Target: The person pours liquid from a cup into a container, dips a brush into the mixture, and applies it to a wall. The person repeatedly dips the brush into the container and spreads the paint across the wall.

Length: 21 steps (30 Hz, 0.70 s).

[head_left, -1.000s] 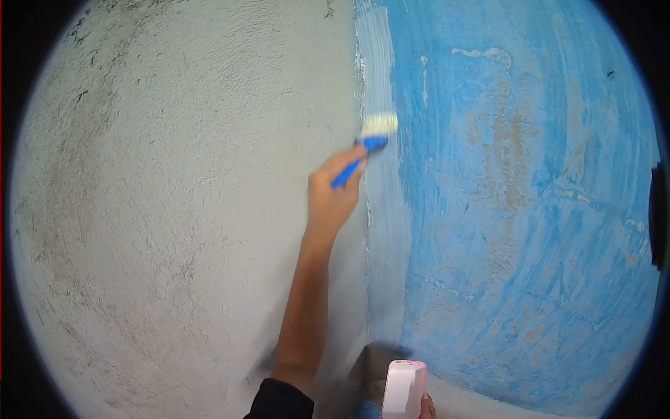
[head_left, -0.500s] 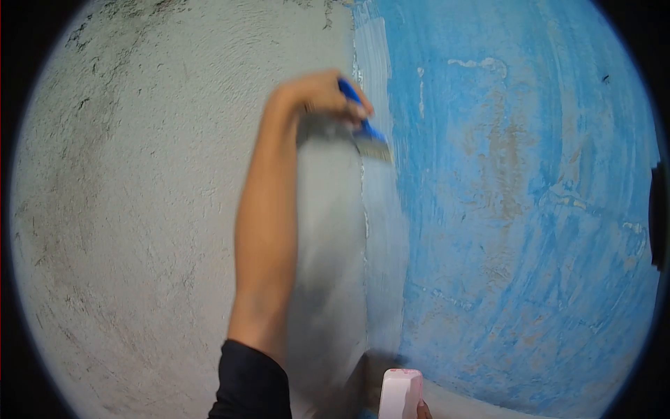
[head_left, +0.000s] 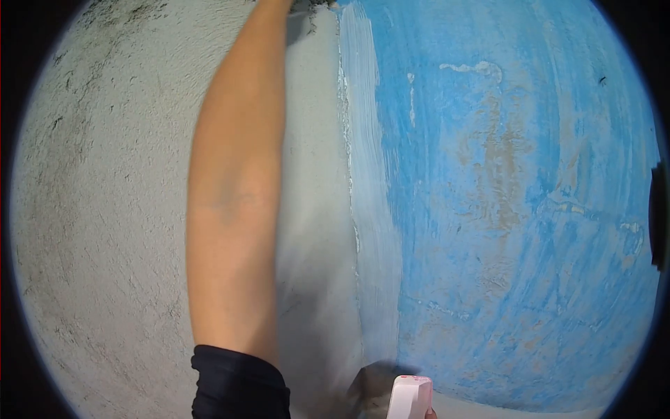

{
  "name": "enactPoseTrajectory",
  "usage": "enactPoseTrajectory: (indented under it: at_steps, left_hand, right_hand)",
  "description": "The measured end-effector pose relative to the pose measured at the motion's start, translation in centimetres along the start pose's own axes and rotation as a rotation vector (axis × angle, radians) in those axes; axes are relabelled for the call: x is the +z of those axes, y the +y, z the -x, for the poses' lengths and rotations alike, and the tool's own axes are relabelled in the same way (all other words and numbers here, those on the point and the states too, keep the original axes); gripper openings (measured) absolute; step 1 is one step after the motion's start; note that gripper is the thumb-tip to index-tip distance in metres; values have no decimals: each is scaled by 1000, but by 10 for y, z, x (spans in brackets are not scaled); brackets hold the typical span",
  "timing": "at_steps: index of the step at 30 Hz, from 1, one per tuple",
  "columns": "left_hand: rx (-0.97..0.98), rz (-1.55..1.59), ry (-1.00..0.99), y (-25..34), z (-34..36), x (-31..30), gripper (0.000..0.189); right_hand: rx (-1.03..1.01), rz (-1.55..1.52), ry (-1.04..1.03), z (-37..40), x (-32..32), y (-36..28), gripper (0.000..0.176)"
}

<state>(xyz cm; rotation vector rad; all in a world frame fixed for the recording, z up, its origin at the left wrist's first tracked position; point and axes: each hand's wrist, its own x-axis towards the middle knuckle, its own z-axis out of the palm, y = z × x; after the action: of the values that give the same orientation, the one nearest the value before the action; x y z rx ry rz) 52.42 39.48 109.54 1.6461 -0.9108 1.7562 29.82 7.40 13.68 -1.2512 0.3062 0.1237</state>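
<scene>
My left forearm [head_left: 237, 174], in a pushed-up black sleeve [head_left: 237, 384], reaches up along the wall. The left hand lies past the top edge of the view, and whatever it holds is hidden. At the bottom, a fingertip of my right hand [head_left: 431, 414] presses the right side of a pale pink-and-white box-shaped object [head_left: 410, 399]. Most of that hand is below the frame. Right of the forearm, a streaky white painted strip [head_left: 373, 209] runs down the wall between the grey part and the blue part.
Rough grey plaster [head_left: 105, 209] covers the left side, with dark stains near the top. Worn blue paint [head_left: 453, 265] with brown bare patches covers the right. Shadows fall on the lower middle, and a pale ledge [head_left: 516, 412] crosses the lower right.
My left hand has gone up out of view with the blue-handled paintbrush that it was holding against the white strip. The box-shaped object has shifted slightly right and down in the view.
</scene>
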Motion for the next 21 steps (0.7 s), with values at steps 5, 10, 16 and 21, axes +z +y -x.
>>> enactPoseTrajectory:
  at_steps: [5, 10, 16, 21]
  left_hand:
    - [-109, -1, 177, 8, 133, 44, 22]
    - [-166, 78, 106, 69, 327, 36, 27]
    - [-335, 90, -162, 133, 545, -9, 31]
    - [-604, 256, -624, 180, 621, -52, 26]
  right_hand:
    - [-24, 4, 2, 4, -6, 5, 67]
    - [-48, 11, 0, 12, -19, 17, 67]
    - [-48, 12, -1, 14, -25, 20, 67]
    - [-22, -2, 9, 15, -20, 13, 66]
